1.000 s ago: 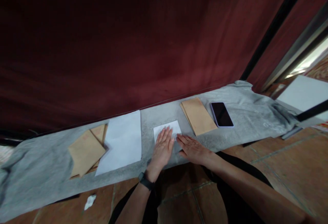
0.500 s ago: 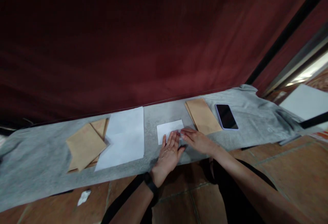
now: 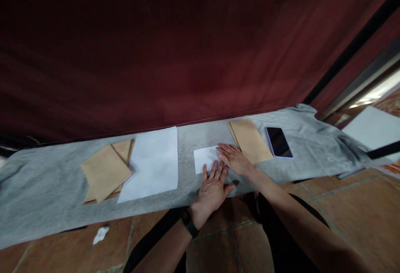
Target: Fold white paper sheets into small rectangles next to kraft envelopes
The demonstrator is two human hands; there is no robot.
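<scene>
A small white piece of folded paper (image 3: 204, 156) lies flat on the grey cloth between my hands. My left hand (image 3: 214, 186) rests over its near edge, fingers spread and flat, with a dark band on the wrist. Across the paper's right end lies my right hand (image 3: 234, 158), its fingers stretched out and pressing flat. Just right of that hand is a stack of brown envelopes (image 3: 251, 140). To the left, a stack of large white sheets (image 3: 153, 165) overlaps some loose brown envelopes (image 3: 106, 173).
A phone (image 3: 279, 142) lies at the right on the long cloth-covered bench (image 3: 40, 181). Behind the bench hangs a dark red curtain (image 3: 187, 77). A crumpled white tissue (image 3: 101, 234) is on the tiled floor, and a white board (image 3: 375, 127) stands far right.
My right hand has moved up along the paper's right end and flattened out. My left hand has slid slightly down and to the right, with its fingers wider apart.
</scene>
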